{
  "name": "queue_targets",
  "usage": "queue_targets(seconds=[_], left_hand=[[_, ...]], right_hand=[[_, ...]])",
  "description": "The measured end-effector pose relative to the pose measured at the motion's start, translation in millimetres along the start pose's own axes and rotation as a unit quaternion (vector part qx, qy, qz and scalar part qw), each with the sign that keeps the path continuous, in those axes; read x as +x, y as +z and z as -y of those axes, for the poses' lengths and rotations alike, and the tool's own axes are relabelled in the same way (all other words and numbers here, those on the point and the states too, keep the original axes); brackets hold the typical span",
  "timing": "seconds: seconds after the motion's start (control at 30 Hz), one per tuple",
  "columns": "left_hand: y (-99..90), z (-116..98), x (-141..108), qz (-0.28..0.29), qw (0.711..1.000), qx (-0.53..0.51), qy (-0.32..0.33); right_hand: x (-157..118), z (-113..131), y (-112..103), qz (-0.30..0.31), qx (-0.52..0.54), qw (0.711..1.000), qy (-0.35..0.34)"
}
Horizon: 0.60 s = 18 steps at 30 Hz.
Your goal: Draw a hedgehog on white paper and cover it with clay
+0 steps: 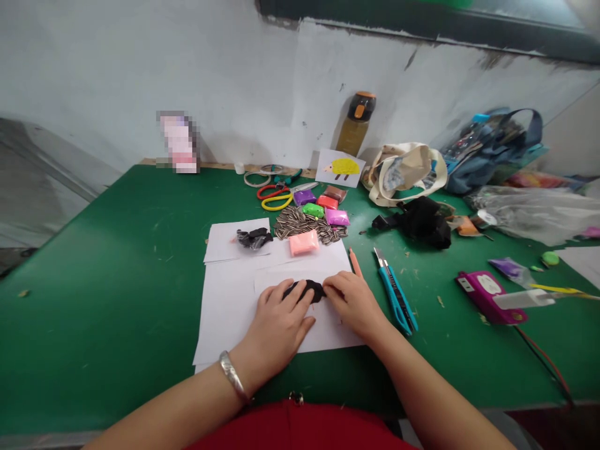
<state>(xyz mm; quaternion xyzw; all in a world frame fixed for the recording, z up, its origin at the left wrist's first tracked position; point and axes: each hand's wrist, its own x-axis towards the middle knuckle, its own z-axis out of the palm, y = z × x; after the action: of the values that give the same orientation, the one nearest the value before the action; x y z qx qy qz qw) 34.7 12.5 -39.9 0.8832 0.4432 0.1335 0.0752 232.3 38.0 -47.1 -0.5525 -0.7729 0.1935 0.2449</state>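
A flat piece of black modelling clay [307,290] lies on white paper [225,319] in front of me. My left hand [281,319] rests on the clay with its fingers stretched out and a little apart, covering its left part. At the clay's right end my right hand [349,300] pinches the edge between thumb and fingertips. Beyond the hands lie a peach clay packet [304,243] and a crumpled wrapper with black clay [254,238]. An orange pen [355,262] is just past my right hand.
A teal box cutter [396,297] lies right of the paper, its blade showing. Seed-like pieces [295,224], several clay packets and scissors [276,199] lie behind. A hedgehog picture [340,167] leans near a bottle [356,125]. A magenta glue gun [490,297], bags and a black pouch [422,223] occupy the right.
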Motion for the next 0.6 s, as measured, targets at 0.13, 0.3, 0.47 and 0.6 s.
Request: queue_targets(seconds=[0.13,0.3,0.47,0.6], left_hand=[[0.3,0.7,0.2,-0.005,1.000,0.000,0.004],[1.0,1.0,-0.1,-0.004,1.000,-0.001,0.002],[1.3,0.3,-0.8,-0.001,1.000,-0.003,-0.001],[0.9,-0.2,-0.6,-0.002,1.000,-0.001,-0.005]], right_hand=[[-6.5,-1.0,-3.7,-0.036,0.052,0.997,-0.047],[-11.9,-0.2,-5.1,0.004,-0.005,0.996,-0.091],[-23.2,6.1,-8.1,0.022,-0.054,0.993,-0.103],[-30.4,8.0,-11.2,0.033,-0.074,0.990,-0.119]])
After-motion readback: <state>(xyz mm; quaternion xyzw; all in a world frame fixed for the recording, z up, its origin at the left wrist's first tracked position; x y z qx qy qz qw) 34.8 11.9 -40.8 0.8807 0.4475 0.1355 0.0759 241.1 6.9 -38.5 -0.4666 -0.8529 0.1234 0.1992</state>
